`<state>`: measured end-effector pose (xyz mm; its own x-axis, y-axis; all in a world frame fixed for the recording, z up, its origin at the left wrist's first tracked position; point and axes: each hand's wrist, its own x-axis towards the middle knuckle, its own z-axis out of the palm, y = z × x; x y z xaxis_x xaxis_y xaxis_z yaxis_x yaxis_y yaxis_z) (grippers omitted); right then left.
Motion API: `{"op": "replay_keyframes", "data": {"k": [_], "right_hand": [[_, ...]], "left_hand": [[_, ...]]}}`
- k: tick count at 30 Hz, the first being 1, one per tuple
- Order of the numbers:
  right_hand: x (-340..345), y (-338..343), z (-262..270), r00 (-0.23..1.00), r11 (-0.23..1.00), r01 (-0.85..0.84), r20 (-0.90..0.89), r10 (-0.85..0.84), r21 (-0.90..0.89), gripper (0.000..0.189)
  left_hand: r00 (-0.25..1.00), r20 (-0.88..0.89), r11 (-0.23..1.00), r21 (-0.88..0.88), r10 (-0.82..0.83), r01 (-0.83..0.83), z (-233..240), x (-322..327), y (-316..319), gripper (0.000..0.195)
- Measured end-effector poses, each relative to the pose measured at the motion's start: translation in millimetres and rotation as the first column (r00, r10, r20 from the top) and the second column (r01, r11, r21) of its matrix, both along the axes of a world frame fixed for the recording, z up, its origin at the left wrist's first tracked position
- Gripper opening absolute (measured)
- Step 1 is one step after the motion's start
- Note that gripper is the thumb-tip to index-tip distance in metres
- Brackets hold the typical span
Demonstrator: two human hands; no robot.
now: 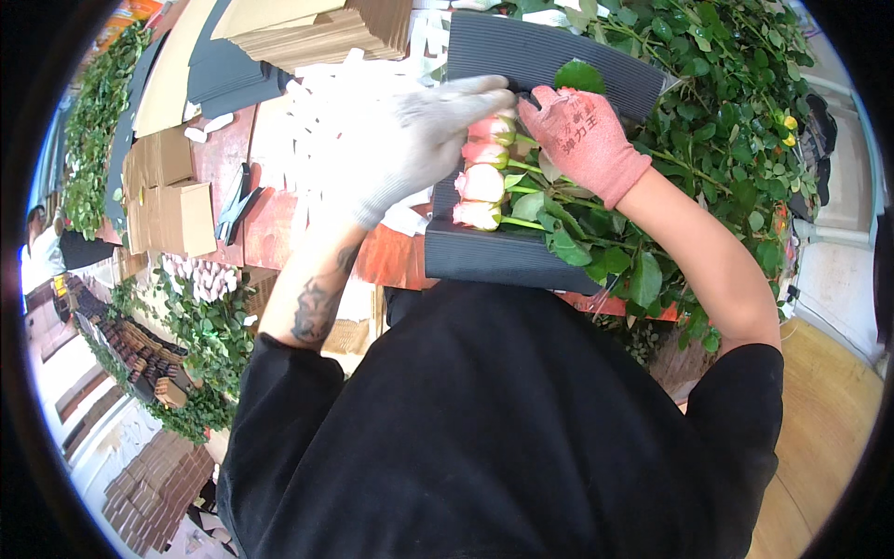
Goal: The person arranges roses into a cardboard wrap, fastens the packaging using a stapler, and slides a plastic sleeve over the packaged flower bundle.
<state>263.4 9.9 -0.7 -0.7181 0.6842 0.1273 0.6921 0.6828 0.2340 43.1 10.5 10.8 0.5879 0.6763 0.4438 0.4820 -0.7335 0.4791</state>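
Note:
My left hand [429, 133], in a pale knit glove and blurred, reaches over the upper end of a row of pink roses [480, 183]. Its fingers are stretched out towards my right hand, and nothing shows in them. My right hand [576, 136], in a pink glove bearing writing, is bent over the upper stems, its fingertips close to the left ones. Whether it grips a stem is hidden. The rose heads lie side by side on black corrugated sheet [503, 255], stems and leaves pointing right. Another part of the sheet [545, 56] lies beyond my hands, a green leaf [580, 75] against it.
Pliers-like tool [237, 206] and cardboard pieces [167, 199] lie left on the red table [269, 227]. Behind are a cardboard stack [321, 31] and dark sheets [230, 77]. Leafy stems [719, 140] crowd the right; bundled flowers [202, 279] stand lower left. A person [45, 241] is far left.

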Motion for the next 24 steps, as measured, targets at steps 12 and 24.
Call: {"op": "replay_keyframes", "data": {"k": [12,24], "right_hand": [[3.9,-23.0,9.0,0.989,0.992,0.019,-0.146,-0.037,-0.123,0.015],[-7.1,-25.0,10.7,1.0,0.957,0.013,-0.023,-0.02,-0.291,0.014]], "left_hand": [[0.97,-0.103,0.942,-0.282,-0.22,0.184,-12.7,0.5,29.7,0.038],[0.991,-0.075,0.931,-0.356,-0.112,0.079,-18.5,7.1,20.4,0.026]]}}
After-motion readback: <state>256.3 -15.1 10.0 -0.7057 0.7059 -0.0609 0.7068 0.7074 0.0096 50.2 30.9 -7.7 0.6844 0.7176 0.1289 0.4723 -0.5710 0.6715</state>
